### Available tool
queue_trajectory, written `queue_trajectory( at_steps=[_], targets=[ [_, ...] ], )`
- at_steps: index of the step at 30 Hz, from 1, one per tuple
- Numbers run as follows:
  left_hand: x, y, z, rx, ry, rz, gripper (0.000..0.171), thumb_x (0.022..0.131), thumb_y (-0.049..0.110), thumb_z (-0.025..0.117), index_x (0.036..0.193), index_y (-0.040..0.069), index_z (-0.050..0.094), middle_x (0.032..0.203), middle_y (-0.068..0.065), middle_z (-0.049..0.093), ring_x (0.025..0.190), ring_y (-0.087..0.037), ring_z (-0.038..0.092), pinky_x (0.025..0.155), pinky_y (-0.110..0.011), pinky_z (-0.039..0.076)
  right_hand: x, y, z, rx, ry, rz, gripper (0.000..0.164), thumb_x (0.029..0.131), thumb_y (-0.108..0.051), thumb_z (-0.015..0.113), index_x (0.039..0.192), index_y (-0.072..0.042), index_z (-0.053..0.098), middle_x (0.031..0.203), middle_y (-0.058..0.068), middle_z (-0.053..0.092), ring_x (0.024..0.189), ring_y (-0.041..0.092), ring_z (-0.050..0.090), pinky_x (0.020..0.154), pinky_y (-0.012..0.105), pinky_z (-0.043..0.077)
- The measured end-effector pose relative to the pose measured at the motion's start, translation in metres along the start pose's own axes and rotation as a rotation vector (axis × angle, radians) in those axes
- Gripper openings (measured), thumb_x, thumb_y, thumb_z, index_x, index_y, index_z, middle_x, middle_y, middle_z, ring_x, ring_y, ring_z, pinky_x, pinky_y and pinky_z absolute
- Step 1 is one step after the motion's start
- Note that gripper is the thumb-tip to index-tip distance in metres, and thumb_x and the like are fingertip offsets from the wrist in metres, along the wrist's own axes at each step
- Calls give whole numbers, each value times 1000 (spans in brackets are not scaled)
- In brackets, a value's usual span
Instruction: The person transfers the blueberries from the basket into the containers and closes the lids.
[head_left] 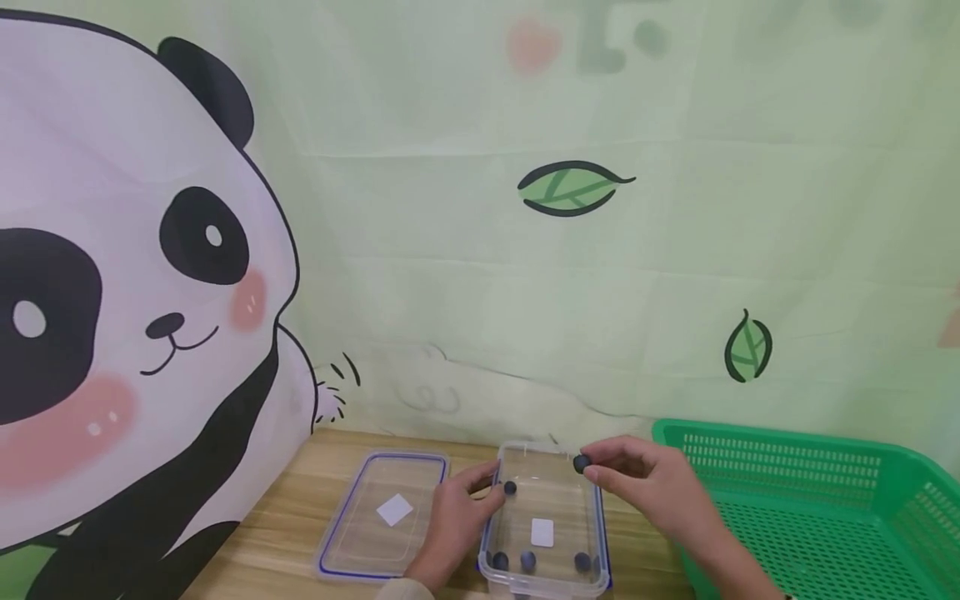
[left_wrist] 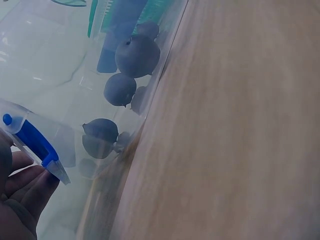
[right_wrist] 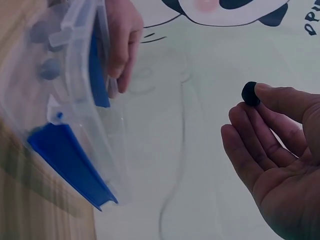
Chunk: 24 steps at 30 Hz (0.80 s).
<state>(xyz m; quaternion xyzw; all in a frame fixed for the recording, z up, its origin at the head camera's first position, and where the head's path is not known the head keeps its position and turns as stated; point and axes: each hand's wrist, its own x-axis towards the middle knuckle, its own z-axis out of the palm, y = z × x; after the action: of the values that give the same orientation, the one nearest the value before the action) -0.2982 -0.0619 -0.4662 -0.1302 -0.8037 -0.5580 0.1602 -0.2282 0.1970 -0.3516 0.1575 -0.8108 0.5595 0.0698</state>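
A clear plastic container with blue latches stands on the table in front of me. My left hand grips its left rim; in the left wrist view the fingers are beside a blue latch. My right hand pinches a blueberry between thumb and fingertips, at the container's far right corner. In the right wrist view this blueberry is held up beside the container. Several blueberries lie along the near end inside, and another blueberry shows near my left thumb.
The container's clear lid with a blue seal lies flat to the left, a white square on it. On the right stands a green plastic basket. A panda-print cloth hangs behind the wooden table.
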Motion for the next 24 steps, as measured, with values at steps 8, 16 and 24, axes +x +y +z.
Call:
queue_trajectory(
  at_steps=[8,16,24],
  targets=[
    [0,0,1,-14,1,-3,42,86,4,75,128,-1,73,114,-18,78,112,-38,73,85,-37,64,1,12,21,68,-93,-63,28,97,-19,79,117,0,77,112,12,77,99,22,75,82,28,63],
    [1,-2,0,-21,-3,1,43,87,5,76,129,-2,73,114,-19,77,112,-39,73,86,-39,64,2,28,44,34,-136,-32,22,96,-13,79,112,2,77,106,12,78,95,24,75,78,29,64],
    [1,-1,0,-7,-10,-8,42,87,5,77,129,-1,73,116,-19,77,113,-39,73,88,-41,64,0,46,63,-6,-177,-2,17,94,-9,80,109,-1,78,103,7,78,92,23,73,76,30,63]
  ],
)
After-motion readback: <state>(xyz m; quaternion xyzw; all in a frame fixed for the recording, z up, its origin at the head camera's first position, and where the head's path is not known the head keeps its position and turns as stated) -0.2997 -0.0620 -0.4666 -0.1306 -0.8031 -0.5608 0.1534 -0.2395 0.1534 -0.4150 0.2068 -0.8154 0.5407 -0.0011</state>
